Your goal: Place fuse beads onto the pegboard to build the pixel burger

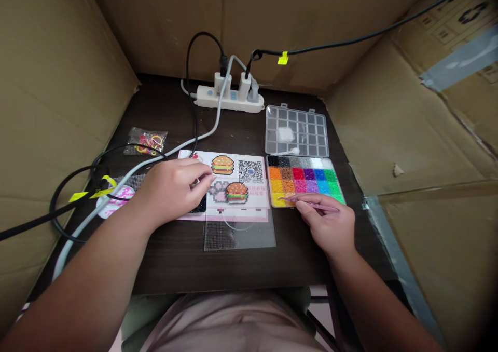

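Observation:
My right hand (332, 227) grips pink tweezers (321, 206). Their tip reaches into the yellow compartment at the front left of a bead box (298, 173), which is sorted by colour. My left hand (175, 188) hovers over or rests on a printed pattern sheet (257, 157), thumb and fingers drawn together; whether anything is between them I cannot make out. A clear pegboard (257, 236) overlaps the sheet's front part. A burger design (236, 192) shows in the pegboard area, below a printed burger (222, 165). Black beads in a small tray (200, 207) are partly hidden under my left hand.
The bead box's clear lid (313, 134) lies open behind it, holding a white square (286, 134). A power strip (206, 97) with plugs stands at the back. Cables (218, 118) loop across the left. A bag of coloured rings (148, 141) lies there. Cardboard walls surround the table.

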Tool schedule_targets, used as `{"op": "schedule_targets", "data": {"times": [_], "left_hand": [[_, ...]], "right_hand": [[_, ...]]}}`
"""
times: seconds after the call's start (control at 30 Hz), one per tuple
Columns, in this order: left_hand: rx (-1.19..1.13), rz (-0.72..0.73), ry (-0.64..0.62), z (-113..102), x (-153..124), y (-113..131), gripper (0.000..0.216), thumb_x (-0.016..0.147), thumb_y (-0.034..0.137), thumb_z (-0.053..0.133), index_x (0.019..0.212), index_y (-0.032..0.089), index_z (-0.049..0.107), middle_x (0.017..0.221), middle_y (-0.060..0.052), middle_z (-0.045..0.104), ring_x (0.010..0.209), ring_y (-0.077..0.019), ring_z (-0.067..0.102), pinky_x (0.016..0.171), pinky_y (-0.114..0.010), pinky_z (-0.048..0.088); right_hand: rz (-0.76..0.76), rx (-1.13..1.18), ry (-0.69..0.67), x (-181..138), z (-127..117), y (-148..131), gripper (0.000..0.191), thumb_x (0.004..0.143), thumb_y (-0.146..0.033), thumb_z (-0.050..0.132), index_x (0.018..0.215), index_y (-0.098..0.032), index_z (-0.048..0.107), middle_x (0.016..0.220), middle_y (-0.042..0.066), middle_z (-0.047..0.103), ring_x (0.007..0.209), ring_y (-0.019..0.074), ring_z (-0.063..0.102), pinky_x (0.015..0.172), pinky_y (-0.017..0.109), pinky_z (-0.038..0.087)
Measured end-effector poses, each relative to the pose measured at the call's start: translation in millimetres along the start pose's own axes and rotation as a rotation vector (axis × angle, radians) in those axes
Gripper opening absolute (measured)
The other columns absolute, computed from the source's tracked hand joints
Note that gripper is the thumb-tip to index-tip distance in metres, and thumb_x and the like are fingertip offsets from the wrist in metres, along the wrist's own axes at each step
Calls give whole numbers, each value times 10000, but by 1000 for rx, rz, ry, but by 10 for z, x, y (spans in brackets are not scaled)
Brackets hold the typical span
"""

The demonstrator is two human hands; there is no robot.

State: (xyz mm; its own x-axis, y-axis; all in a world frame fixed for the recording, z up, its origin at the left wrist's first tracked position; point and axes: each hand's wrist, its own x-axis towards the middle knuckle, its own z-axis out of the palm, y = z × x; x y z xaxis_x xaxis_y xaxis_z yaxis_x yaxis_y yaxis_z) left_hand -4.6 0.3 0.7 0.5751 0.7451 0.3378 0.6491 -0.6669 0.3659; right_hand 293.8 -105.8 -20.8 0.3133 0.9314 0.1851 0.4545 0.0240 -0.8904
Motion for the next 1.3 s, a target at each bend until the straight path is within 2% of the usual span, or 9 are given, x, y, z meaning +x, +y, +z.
{"op": "schedule_targets", "data": {"times": [0.2,0.37,0.53,0.67,0.73,0.8,0.93,1.1,1.3], "left_hand": [[2,-2,-3,-4,3,2,261,926,311,499,891,167,714,877,-55,716,808,-192,676,745,-305,516],[8,-1,-7,-15,6,11,273,928,313,490,891,167,718,883,-59,719,823,-196,677,760,-309,516],[2,-8,0,-20,8,18,279,927,306,488,891,160,723,895,-63,720,832,-200,678,740,-306,510],[1,-9,-2,-13,9,19,275,922,298,486,899,165,726,903,-53,724,817,-196,678,725,-307,501],[-6,-11,-2,-12,10,21,273,919,293,482,897,171,726,907,-46,726,810,-190,676,727,-306,499],[-11,-12,0,-13,12,23,276,919,290,475,887,175,724,907,-43,727,806,-184,674,728,-303,499],[-8,-14,-10,-16,14,19,276,916,292,473,875,176,720,897,-46,728,793,-178,670,716,-301,502],[-16,-15,-12,-12,8,15,257,914,278,485,874,182,719,883,-47,726,822,-182,677,746,-304,514],[-23,-18,-1,-24,8,36,252,915,264,491,875,171,721,877,-59,726,839,-197,684,781,-321,525]], "right_hand": [[15,8,1,4,2,-18,55,771,-244,726,770,-191,742,810,70,776,749,216,749,732,342,635],[44,49,19,-3,5,4,39,764,-235,742,764,-196,739,819,66,776,744,198,744,704,302,623],[65,99,47,7,-17,34,63,765,-253,754,779,-193,742,811,67,773,645,169,711,567,261,583],[95,130,48,47,-4,-48,90,748,-265,770,780,-187,739,793,68,768,526,138,649,444,236,513],[73,118,9,85,48,-144,82,749,-265,766,772,-192,739,807,66,769,578,152,675,477,244,532],[15,85,-47,130,137,-260,60,749,-257,758,760,-201,740,814,61,770,711,189,719,581,272,579],[-67,55,-171,205,378,-430,38,767,-240,719,772,-215,747,813,44,773,750,201,735,685,315,607],[-39,45,-215,191,578,-403,74,776,-222,675,767,-213,748,805,46,776,738,198,737,652,301,605],[-28,60,-227,156,613,-347,70,777,-228,678,774,-213,746,818,50,777,753,204,738,685,318,608]]}}
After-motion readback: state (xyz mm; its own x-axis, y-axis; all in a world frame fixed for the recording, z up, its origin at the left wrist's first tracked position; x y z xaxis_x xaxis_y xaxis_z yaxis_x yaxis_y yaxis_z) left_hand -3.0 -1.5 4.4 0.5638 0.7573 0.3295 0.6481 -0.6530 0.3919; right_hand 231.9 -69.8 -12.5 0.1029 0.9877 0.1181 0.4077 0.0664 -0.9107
